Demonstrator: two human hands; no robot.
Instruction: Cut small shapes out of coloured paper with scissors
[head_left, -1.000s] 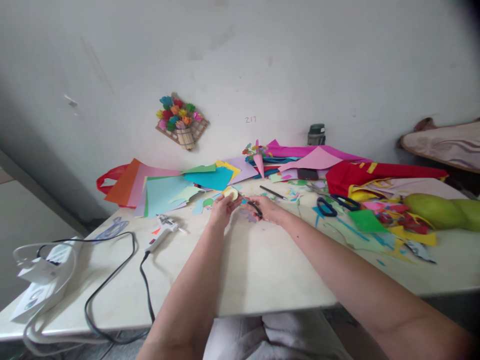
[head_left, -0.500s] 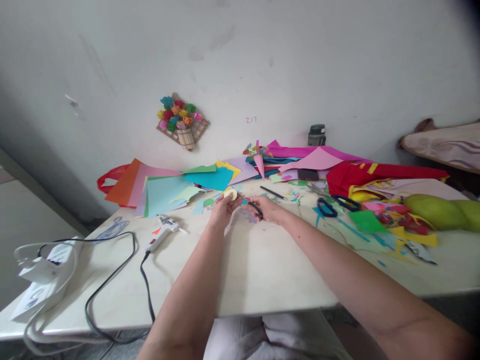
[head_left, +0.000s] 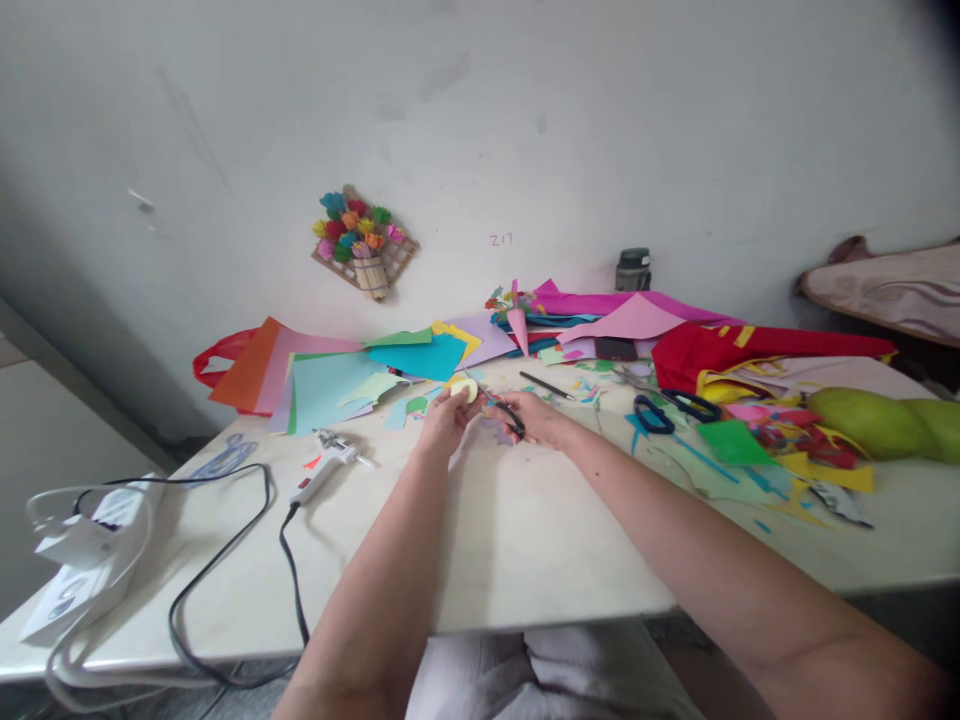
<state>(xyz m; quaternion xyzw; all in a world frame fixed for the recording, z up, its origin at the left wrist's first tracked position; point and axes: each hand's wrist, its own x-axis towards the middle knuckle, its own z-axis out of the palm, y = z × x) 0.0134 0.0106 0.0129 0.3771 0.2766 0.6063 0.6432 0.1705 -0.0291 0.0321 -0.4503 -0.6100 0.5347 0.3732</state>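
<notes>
Over the middle of the table, my left hand [head_left: 448, 420] pinches a small pale yellow piece of paper [head_left: 466, 389]. My right hand [head_left: 536, 416] is closed round the black handles of a pair of scissors [head_left: 513, 420]. The blades point left toward the yellow paper; whether they touch it I cannot tell. Small paper scraps [head_left: 495, 432] lie on the table beneath and around both hands. A black pen [head_left: 547, 385] rests just beyond my right hand.
A glue gun [head_left: 330, 466] with a black cable lies left, near a white power strip [head_left: 94, 560]. Coloured sheets [head_left: 330, 385] spread along the wall side. Dark blue-handled scissors [head_left: 654, 414], a green paper square [head_left: 739, 443] and a red cloth [head_left: 772, 350] are at the right.
The yellow paper has turned slightly in my left hand, and the scissor blades have shifted a little. Both hands stay in nearly the same place.
</notes>
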